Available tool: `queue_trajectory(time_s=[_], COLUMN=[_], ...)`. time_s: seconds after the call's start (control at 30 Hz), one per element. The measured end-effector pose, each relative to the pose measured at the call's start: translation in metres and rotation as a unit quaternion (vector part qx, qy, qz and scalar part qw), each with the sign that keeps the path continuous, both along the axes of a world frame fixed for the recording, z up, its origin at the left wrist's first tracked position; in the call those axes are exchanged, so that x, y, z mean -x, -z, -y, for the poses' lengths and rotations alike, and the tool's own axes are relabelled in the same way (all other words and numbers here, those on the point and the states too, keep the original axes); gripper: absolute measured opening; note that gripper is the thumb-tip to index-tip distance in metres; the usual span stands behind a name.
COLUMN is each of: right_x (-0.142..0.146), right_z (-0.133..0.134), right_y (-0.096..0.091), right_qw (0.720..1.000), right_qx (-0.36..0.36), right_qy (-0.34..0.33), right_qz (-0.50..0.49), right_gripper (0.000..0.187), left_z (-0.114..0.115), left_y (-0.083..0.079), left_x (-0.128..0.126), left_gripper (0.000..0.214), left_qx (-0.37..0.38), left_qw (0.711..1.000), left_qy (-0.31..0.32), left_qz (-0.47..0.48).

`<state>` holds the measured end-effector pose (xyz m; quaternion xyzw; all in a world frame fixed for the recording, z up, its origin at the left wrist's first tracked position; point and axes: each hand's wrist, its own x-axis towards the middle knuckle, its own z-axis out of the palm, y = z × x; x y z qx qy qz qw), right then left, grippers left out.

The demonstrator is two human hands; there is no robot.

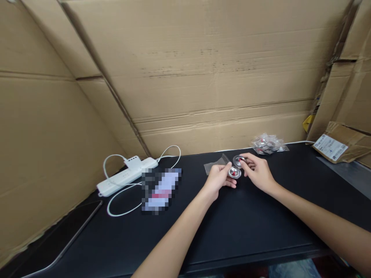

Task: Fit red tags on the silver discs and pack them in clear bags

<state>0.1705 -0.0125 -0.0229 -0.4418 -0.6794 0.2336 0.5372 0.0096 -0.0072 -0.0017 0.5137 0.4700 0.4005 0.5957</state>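
My left hand (218,178) pinches a small round silvery metal piece with a red centre (234,172) between thumb and fingers. A second round metal piece with a red centre (238,160), much like the first, is gripped by the fingertips of my right hand (257,170). The two discs are close together above the black table (240,227); whether they touch, I cannot tell. Just behind my left hand lies a clear plastic bag (209,166), partly covered by that hand.
Against the cardboard wall (220,77) lies a pile of clear bags (268,144) with red and silvery pieces inside. A white power strip (116,181) with cables and a pixelated item (164,189) are at left. An opened labelled carton (348,141) stands at right.
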Motion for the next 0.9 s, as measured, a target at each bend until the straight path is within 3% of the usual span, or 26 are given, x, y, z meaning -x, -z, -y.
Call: queue_trajectory(time_s=[0.1,0.27,0.37,0.57,0.7,0.9], right_x=[0.001,-0.003,-0.006,-0.003,-0.001,-0.003], right_z=[0.005,0.006,0.006,0.007,0.006,0.003], right_y=[-0.003,-0.005,-0.007,-0.010,-0.010,-0.010], right_qw=[0.995,0.973,0.965,0.974,0.981,0.992], right_qx=[-0.047,-0.125,-0.135,-0.104,-0.092,-0.066], right_qy=[0.022,0.048,0.015,-0.075,-0.068,-0.061], right_qz=[0.083,0.190,0.226,0.188,0.156,0.086], right_gripper=[0.020,0.025,0.027,0.031,0.030,0.026], left_z=[0.003,0.002,-0.001,-0.003,-0.004,-0.004], left_y=[-0.004,-0.005,-0.003,0.002,0.005,0.005], left_x=[0.001,0.002,0.003,0.002,0.003,0.004], left_gripper=[0.037,0.034,0.032,0.028,0.024,0.015], left_qx=[0.059,0.083,0.091,0.049,0.030,0.072], left_qw=[0.997,0.991,0.987,0.977,0.975,0.959], left_qy=[0.022,0.032,0.019,-0.014,0.007,0.029], left_qz=[0.053,0.099,0.130,0.205,0.221,0.271])
